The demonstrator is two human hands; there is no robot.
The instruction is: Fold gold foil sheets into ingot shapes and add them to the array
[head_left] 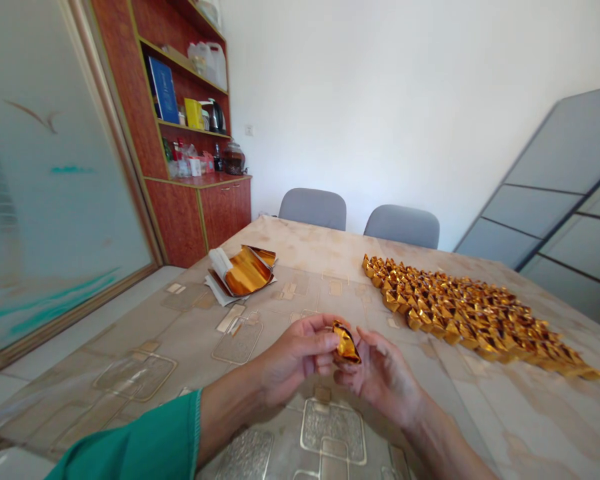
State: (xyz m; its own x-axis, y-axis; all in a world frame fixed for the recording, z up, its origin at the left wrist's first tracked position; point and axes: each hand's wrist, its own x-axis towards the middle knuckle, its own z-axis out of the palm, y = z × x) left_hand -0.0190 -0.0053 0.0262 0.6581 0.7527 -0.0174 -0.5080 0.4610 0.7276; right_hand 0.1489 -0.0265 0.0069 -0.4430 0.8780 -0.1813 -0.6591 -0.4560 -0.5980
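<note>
A small folded gold foil paper ingot (pixel 347 344) is held just above the table, in front of me. My left hand (pixel 300 350) pinches its left side between thumb and fingers. On the other side my right hand (pixel 384 375) curls loosely around the ingot's right edge, its fingers partly beneath it; the exact contact there is partly hidden. Rows of finished-looking gold paper ingots (pixel 455 310) stand close together at the right of the table. To the left lies a curled stack of gold foil paper sheets (pixel 247 270) with white backing.
The table (pixel 300 287) wears a patterned cloth under a clear cover. Two grey chairs (pixel 313 208) stand at its far side. Back left is a reddish wooden cabinet (pixel 180 213) with bottles and a kettle on it. A frosted glass door (pixel 55 173) is at far left.
</note>
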